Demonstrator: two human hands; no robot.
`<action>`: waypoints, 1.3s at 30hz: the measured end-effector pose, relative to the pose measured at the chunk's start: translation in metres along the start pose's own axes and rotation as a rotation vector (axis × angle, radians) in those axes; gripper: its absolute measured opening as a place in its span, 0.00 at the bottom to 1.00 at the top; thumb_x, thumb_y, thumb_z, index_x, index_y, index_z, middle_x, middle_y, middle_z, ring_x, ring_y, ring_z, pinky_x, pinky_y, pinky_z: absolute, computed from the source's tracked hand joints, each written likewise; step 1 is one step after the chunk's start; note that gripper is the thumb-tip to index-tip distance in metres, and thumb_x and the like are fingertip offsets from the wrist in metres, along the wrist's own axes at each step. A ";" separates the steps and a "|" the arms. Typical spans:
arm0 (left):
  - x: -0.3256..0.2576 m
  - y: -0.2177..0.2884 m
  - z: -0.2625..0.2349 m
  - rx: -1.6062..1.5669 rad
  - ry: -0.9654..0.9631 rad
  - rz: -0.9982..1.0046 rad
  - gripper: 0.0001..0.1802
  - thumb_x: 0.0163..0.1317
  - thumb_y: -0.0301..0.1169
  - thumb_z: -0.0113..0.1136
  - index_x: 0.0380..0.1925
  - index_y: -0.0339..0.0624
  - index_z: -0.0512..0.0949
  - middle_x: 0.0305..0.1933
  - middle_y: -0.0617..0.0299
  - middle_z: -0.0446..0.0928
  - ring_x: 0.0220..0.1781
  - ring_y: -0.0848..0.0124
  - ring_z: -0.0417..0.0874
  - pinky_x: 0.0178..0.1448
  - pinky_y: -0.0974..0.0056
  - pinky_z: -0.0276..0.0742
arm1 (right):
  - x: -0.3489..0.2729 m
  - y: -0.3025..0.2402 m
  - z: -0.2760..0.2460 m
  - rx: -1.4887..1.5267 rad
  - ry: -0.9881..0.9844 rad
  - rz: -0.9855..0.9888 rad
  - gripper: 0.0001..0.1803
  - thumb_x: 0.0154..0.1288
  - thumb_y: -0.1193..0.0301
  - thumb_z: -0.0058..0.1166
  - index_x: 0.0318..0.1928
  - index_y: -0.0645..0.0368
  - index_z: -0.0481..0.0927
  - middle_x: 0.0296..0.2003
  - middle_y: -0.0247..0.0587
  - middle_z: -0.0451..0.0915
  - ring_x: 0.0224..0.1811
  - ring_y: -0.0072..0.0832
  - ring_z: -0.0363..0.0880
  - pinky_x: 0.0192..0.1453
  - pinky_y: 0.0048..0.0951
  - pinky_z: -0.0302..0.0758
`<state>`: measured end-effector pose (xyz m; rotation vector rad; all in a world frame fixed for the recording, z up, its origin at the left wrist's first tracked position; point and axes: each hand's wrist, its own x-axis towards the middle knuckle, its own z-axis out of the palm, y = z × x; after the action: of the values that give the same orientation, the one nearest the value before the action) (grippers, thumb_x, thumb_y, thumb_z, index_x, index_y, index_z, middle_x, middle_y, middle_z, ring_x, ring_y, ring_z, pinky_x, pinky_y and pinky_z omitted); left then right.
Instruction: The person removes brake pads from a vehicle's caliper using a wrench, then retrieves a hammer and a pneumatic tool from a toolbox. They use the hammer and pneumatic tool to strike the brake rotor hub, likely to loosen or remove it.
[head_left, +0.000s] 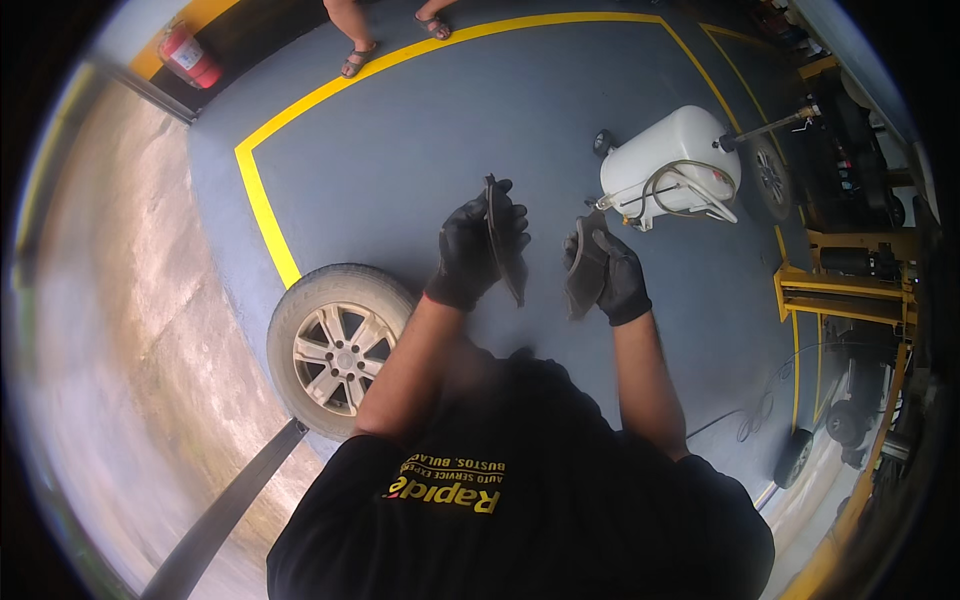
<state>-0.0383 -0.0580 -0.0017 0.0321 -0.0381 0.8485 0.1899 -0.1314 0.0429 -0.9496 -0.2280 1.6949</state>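
Note:
Both my hands wear black gloves and are raised in front of me above the grey floor. My left hand (470,250) is closed around a dark brake pad (506,250), held nearly upright with its thin edge showing. In my right hand (622,280) is a second brake pad (586,265), its broad dark face turned partly to the left. The two pads are apart, with a gap of floor visible between them. Some fingers are hidden behind the pads.
A wheel with a silver rim (345,357) lies left of my left forearm. Ahead to the right stands a white tank (668,155) with a hose. Yellow lift parts (845,285) are at the far right. A person's sandalled feet (358,60) stand by the yellow line; a fire extinguisher (190,57) is far left.

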 end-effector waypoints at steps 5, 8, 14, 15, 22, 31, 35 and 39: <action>0.016 0.019 0.082 0.339 0.398 0.062 0.23 0.72 0.40 0.47 0.62 0.40 0.69 0.47 0.58 0.77 0.46 0.65 0.79 0.51 0.59 0.78 | 0.008 -0.035 0.109 -0.249 -0.039 -0.100 0.17 0.68 0.69 0.50 0.55 0.60 0.74 0.44 0.45 0.79 0.43 0.37 0.82 0.43 0.45 0.83; 0.021 0.028 0.091 0.604 0.218 0.183 0.24 0.72 0.41 0.48 0.62 0.40 0.68 0.46 0.59 0.77 0.46 0.67 0.78 0.51 0.62 0.78 | 0.014 -0.041 0.133 -0.296 -0.111 -0.119 0.23 0.70 0.64 0.48 0.62 0.57 0.69 0.46 0.45 0.79 0.45 0.37 0.81 0.43 0.43 0.82; 0.028 0.048 0.108 0.572 0.041 0.188 0.26 0.72 0.43 0.49 0.62 0.39 0.67 0.51 0.58 0.76 0.48 0.69 0.77 0.53 0.63 0.76 | 0.024 -0.047 0.169 -0.163 -0.091 -0.159 0.24 0.69 0.66 0.46 0.63 0.60 0.68 0.49 0.46 0.79 0.47 0.38 0.81 0.47 0.42 0.81; 0.025 0.050 0.112 0.761 0.038 0.250 0.25 0.72 0.41 0.49 0.63 0.38 0.66 0.52 0.57 0.75 0.49 0.69 0.77 0.53 0.63 0.77 | 0.024 -0.047 0.175 -0.168 -0.103 -0.171 0.24 0.70 0.67 0.46 0.63 0.62 0.68 0.51 0.46 0.78 0.50 0.36 0.80 0.51 0.41 0.80; 0.021 0.050 0.133 0.767 -0.137 0.502 0.25 0.74 0.33 0.40 0.66 0.32 0.59 0.62 0.50 0.68 0.62 0.64 0.72 0.65 0.61 0.68 | 0.004 -0.017 0.228 -0.787 -0.133 -0.473 0.29 0.69 0.72 0.49 0.67 0.70 0.60 0.62 0.43 0.68 0.63 0.26 0.68 0.68 0.31 0.65; 0.013 0.046 0.156 0.935 -0.196 0.492 0.29 0.73 0.34 0.36 0.69 0.29 0.52 0.66 0.48 0.63 0.69 0.61 0.65 0.74 0.58 0.57 | -0.005 -0.004 0.228 -0.681 -0.086 -0.689 0.33 0.60 0.71 0.65 0.60 0.73 0.64 0.54 0.51 0.72 0.54 0.27 0.74 0.58 0.29 0.75; 0.012 0.043 0.154 1.296 -0.198 0.621 0.29 0.75 0.36 0.36 0.70 0.29 0.51 0.67 0.48 0.63 0.69 0.62 0.66 0.73 0.58 0.60 | -0.012 -0.003 0.226 -0.608 -0.017 -0.680 0.32 0.61 0.73 0.64 0.60 0.73 0.64 0.53 0.51 0.74 0.54 0.28 0.76 0.59 0.28 0.76; 0.019 0.042 0.152 0.847 -0.187 0.485 0.27 0.76 0.36 0.38 0.68 0.30 0.53 0.64 0.51 0.66 0.65 0.65 0.68 0.70 0.60 0.64 | -0.006 -0.007 0.222 -0.585 -0.052 -0.660 0.29 0.62 0.75 0.61 0.61 0.73 0.65 0.56 0.51 0.73 0.57 0.30 0.75 0.61 0.29 0.74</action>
<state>-0.0605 -0.0229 0.1518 0.9284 0.1468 1.2928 0.0425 -0.0649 0.1958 -1.0893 -0.9972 1.0450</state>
